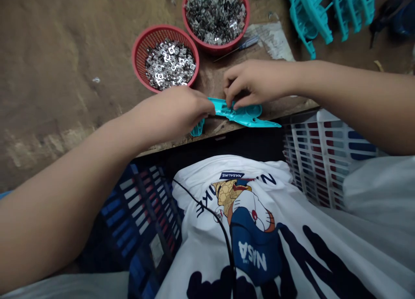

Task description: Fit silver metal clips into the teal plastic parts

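A turquoise plastic housing half [249,116] lies at the table's near edge, with its moulded hollow side up. My left hand [186,106] is closed around its left end, and part of the turquoise plastic shows below the fingers. Over the middle of the housing, my right hand [251,82] bends down with thumb and fingers pinched together against the inside. Whatever sits between those fingertips is hidden. Just beyond my left hand stands a red basket of small shiny metal plates [170,63]. Behind it is a second red basket of small metal clips [215,15].
A screwdriver [248,43] lies by the rear basket, beside a torn paper sheet [275,37]. More turquoise housings [311,13] lie at the far right. Below the wooden table [81,43] are a white crate [324,152] at right and a blue crate [142,208] at left.
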The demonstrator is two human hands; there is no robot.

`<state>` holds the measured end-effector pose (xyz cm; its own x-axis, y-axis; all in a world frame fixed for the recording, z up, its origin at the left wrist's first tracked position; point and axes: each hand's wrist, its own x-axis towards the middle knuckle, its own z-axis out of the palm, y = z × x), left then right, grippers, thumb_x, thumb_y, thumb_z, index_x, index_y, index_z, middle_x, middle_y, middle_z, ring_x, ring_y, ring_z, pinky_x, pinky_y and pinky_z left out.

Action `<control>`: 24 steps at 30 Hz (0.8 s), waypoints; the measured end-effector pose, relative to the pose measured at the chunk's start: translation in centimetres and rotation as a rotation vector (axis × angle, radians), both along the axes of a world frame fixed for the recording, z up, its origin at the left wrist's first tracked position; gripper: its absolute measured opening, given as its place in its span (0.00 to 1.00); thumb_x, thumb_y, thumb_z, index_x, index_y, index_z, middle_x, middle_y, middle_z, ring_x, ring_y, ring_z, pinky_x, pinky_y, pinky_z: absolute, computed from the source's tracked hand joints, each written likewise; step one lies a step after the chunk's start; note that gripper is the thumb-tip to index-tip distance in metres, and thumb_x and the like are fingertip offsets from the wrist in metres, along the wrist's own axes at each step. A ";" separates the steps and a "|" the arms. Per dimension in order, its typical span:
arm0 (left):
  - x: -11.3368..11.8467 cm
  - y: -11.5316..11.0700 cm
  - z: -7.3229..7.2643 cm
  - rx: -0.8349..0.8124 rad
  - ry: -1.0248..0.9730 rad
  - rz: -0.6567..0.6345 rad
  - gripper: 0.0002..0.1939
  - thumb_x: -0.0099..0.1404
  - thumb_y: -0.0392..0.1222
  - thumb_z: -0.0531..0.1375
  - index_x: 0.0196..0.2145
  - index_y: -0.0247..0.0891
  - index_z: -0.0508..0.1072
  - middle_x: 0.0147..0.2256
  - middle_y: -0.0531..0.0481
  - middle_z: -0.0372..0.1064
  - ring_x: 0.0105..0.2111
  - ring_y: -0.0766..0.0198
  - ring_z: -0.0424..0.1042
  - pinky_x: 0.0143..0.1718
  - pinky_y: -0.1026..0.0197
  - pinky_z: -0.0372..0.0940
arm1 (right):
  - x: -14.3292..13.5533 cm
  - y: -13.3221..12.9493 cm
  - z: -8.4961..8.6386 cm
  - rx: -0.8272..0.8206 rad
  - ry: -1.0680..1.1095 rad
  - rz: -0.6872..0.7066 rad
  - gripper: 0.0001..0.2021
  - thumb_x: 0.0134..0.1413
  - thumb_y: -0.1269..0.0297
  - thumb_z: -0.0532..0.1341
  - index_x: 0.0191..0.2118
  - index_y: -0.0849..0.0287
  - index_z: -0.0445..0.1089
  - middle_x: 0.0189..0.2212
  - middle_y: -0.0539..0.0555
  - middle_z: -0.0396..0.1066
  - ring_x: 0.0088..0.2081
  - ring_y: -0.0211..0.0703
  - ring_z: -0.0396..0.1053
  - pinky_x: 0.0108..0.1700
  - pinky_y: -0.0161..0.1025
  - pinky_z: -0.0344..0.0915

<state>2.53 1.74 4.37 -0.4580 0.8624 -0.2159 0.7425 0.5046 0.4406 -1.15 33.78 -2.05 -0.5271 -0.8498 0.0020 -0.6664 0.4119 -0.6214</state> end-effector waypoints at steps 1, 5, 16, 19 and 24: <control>0.2 0.4 0.7 0.035 -0.016 0.071 0.17 0.86 0.41 0.59 0.55 0.41 0.90 0.47 0.41 0.90 0.49 0.47 0.90 0.58 0.44 0.83 | 0.0 0.0 0.7 -0.034 0.002 -0.020 0.41 0.77 0.19 0.59 0.52 0.49 0.97 0.48 0.54 0.91 0.45 0.40 0.81 0.49 0.46 0.76; 1.2 1.5 1.8 0.304 -0.171 0.431 0.19 0.88 0.41 0.62 0.71 0.41 0.73 0.61 0.40 0.91 0.56 0.52 0.92 0.59 0.48 0.87 | 1.4 -0.8 4.4 -0.232 -0.048 -0.197 0.29 0.79 0.40 0.67 0.64 0.56 0.94 0.52 0.54 0.93 0.50 0.42 0.85 0.55 0.42 0.78; 2.7 2.6 0.7 0.165 -0.084 0.347 0.30 0.90 0.52 0.68 0.81 0.51 0.67 0.56 0.48 0.94 0.60 0.46 0.92 0.63 0.33 0.89 | 5.4 -4.4 6.2 -0.205 -0.207 -0.478 0.08 0.84 0.63 0.69 0.57 0.53 0.88 0.55 0.58 0.91 0.55 0.52 0.88 0.60 0.47 0.83; 2.6 2.0 0.7 0.159 0.008 0.405 0.21 0.94 0.46 0.58 0.77 0.46 0.72 0.58 0.44 0.93 0.58 0.49 0.92 0.62 0.40 0.88 | 4.5 -3.7 5.8 -0.192 -0.175 -0.496 0.10 0.83 0.63 0.68 0.58 0.54 0.89 0.52 0.57 0.92 0.52 0.52 0.88 0.56 0.47 0.84; 2.4 1.2 -0.3 -0.061 0.106 0.053 0.16 0.88 0.43 0.62 0.63 0.39 0.86 0.65 0.34 0.88 0.71 0.37 0.87 0.74 0.35 0.83 | 0.6 -1.3 1.3 -0.058 0.146 -0.158 0.21 0.80 0.42 0.67 0.48 0.48 0.94 0.41 0.53 0.92 0.47 0.45 0.87 0.54 0.42 0.81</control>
